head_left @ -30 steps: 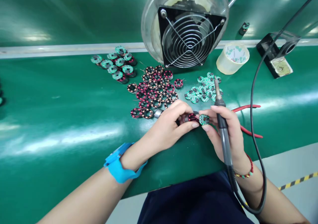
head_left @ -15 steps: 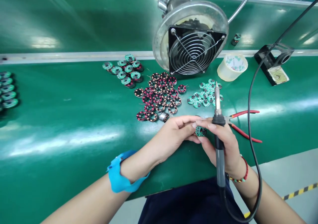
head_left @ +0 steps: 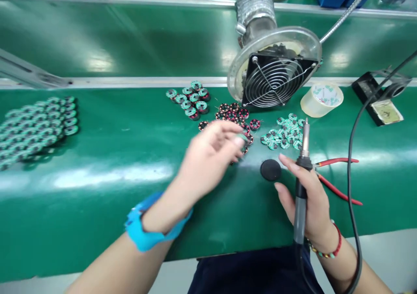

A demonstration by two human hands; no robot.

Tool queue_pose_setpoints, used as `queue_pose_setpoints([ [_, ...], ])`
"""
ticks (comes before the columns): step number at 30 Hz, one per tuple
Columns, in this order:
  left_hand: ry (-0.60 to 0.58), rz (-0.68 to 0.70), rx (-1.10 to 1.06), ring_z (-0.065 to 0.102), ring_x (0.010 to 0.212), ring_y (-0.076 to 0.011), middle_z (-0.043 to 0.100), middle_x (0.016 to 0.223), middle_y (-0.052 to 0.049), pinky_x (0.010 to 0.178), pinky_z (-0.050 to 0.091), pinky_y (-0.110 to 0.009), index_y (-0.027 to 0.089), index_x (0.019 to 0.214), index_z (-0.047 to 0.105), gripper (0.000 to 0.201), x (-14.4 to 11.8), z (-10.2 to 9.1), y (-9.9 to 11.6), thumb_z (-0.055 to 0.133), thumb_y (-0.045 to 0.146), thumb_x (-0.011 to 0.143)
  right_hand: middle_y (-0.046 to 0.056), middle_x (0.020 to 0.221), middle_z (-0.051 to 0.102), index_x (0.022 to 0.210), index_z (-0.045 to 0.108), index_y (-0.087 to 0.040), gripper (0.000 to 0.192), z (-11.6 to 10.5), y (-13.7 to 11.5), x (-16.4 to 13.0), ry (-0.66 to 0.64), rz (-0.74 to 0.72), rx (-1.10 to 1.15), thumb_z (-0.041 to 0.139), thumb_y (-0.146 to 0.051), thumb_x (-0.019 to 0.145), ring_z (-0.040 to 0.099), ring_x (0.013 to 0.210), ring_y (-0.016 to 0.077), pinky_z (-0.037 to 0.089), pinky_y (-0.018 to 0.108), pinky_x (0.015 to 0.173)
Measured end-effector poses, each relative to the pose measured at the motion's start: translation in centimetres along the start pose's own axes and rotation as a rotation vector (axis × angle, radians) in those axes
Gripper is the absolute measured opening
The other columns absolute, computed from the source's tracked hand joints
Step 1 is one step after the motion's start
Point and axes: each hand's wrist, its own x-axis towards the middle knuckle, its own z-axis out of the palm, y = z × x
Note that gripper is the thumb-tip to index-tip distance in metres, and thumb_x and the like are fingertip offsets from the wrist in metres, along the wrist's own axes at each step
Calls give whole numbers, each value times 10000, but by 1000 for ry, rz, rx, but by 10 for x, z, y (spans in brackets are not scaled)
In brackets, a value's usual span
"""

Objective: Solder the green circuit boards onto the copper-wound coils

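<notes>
My left hand [head_left: 206,159], wearing a blue wristband [head_left: 146,222], is raised over the wound motor stators [head_left: 233,113] and partly covers them. Its thumb and fingertips are closed on a small stator with a green circuit board [head_left: 241,137], blurred and mostly hidden. In my right hand [head_left: 314,203] rests a soldering iron [head_left: 300,198], its metal tip pointing away from me. The thumb and index finger of that hand are spread beside a round black pad [head_left: 270,170] on the bench.
Loose green circuit boards [head_left: 285,133] lie beyond the iron. Red-handled pliers [head_left: 339,189] sit right of my hand, near a tape roll [head_left: 321,100] and iron stand [head_left: 374,96]. A fume fan [head_left: 275,81] overhangs the bench [head_left: 124,224]. Finished stators [head_left: 192,98] and a large group [head_left: 35,129] stand left.
My left hand has moved left and away from my right hand, carrying the stator with it. The black pad is now uncovered. The view has shifted left, showing the large group more fully.
</notes>
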Motion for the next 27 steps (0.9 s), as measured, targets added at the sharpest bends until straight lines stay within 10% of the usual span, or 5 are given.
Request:
queue_pose_setpoints([
  [3,323,18,220,556,571,-94,568,648,45,555,449,-217,168,870,580,73,20,-45,6,624,137,820,130,1332,645,1443,422,-221,659,-1,3,-3,34,60,44,643,-40,848,642,1188,250,561,447,954],
  [7,293,-188,439,553,622,-85,582,737,20,648,458,-238,130,891,589,74,37,-85,-6,611,197,868,123,1331,644,1431,439,-227,643,1,5,-5,32,87,58,642,-42,851,654,1155,245,557,444,946],
  [13,495,10,666,555,817,-127,504,1109,-33,762,454,-341,149,1200,495,372,34,-86,-13,601,316,884,129,1315,647,1417,451,-208,606,1,2,-2,25,95,39,629,-44,862,657,1129,235,548,427,949],
  [20,-111,309,1153,543,876,-235,519,895,-57,762,478,-373,166,820,592,210,-1,-31,-6,652,367,833,112,1268,675,1378,480,-198,535,1,-1,2,8,108,20,600,-46,878,657,1057,211,550,388,910],
  [27,-166,220,1047,541,826,-224,544,879,-59,734,459,-354,180,788,574,132,-8,-19,-6,569,293,857,110,1213,694,1358,489,-209,504,1,-1,1,-15,126,41,588,-61,885,662,1001,220,576,388,854],
])
